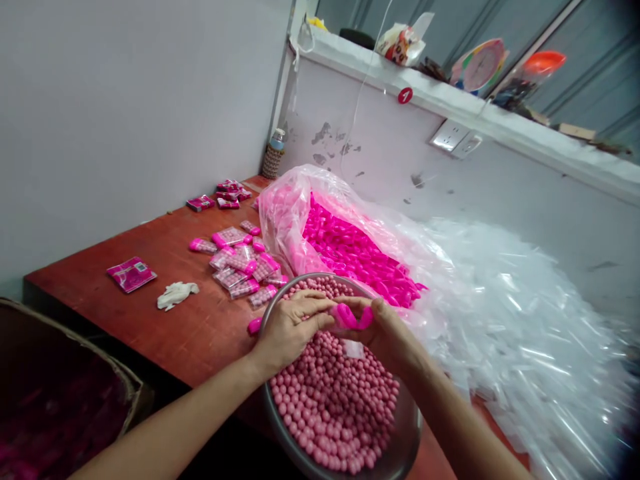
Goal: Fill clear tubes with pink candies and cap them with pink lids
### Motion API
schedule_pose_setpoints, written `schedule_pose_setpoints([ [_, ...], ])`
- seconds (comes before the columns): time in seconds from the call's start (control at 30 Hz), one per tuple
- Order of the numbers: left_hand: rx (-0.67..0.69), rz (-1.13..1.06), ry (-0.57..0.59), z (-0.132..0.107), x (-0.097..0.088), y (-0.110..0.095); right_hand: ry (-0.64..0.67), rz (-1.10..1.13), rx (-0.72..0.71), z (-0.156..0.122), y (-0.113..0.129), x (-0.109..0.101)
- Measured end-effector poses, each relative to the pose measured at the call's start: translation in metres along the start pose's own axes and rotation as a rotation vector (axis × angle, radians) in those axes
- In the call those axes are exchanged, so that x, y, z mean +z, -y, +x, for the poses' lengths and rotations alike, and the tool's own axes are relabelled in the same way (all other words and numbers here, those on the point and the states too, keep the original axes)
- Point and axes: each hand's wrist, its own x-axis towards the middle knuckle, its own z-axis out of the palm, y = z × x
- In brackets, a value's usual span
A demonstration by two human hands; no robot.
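My left hand [295, 327] and my right hand [387, 330] meet above a metal bowl [273, 407] of pink beads [333, 413]. Between them is a bright pink plastic cap [345, 316], pinched by the left fingertips. A second curved pink plastic piece [367, 319] sits against the right thumb and fingers, which are closed around it. Just below the right fingers shows a clear plastic piece [354, 349]; whether it is held or lies on the beads, I cannot tell. The palm side of both hands is partly hidden.
Left of the bowl lie several bead-filled clear packs [243, 263] with pink ends. Behind it, a plastic bag [285, 213] holds pink caps [350, 247]. Clear plastic sleeves [525, 333] are heaped at right. A cardboard box [135, 393] stands lower left.
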Motion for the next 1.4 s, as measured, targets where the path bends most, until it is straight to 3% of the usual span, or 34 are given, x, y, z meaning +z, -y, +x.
schedule_pose_setpoints([
  [0.13,0.031,-0.012,0.024,0.000,0.000,0.000,0.057,0.082,0.138,-0.001,-0.004,0.008],
  [0.3,0.101,0.036,0.072,0.002,-0.004,-0.005,0.011,0.252,0.163,0.002,-0.011,0.014],
  [0.47,0.078,0.069,0.022,-0.001,0.000,-0.004,-0.065,0.212,0.159,0.011,-0.010,0.025],
  [0.6,0.021,0.062,-0.105,0.011,-0.004,-0.002,-0.074,-0.033,0.126,0.011,0.011,0.019],
  [0.7,0.045,0.137,-0.237,0.037,-0.028,-0.002,-0.182,-0.376,0.027,-0.003,0.028,-0.002],
  [0.8,0.124,0.306,-0.356,0.057,-0.052,-0.001,-0.284,-0.792,0.041,-0.023,0.026,-0.024],
  [0.87,0.138,0.390,-0.329,0.056,-0.054,-0.001,-0.293,-1.062,0.068,-0.033,0.014,-0.032],
  [0.97,0.113,0.426,-0.174,0.034,-0.034,-0.003,-0.289,-1.369,0.103,-0.037,-0.011,-0.033],
  [1.13,0.100,0.402,0.058,-0.006,0.003,-0.007,-0.311,-1.530,0.127,-0.031,-0.034,-0.032],
  [1.23,0.104,0.415,0.075,-0.011,0.004,-0.008,-0.278,-1.520,0.017,-0.031,-0.036,-0.039],
  [1.4,0.006,0.364,-0.001,-0.007,-0.002,-0.003,-0.184,-1.512,-0.179,-0.025,-0.022,-0.054],
])
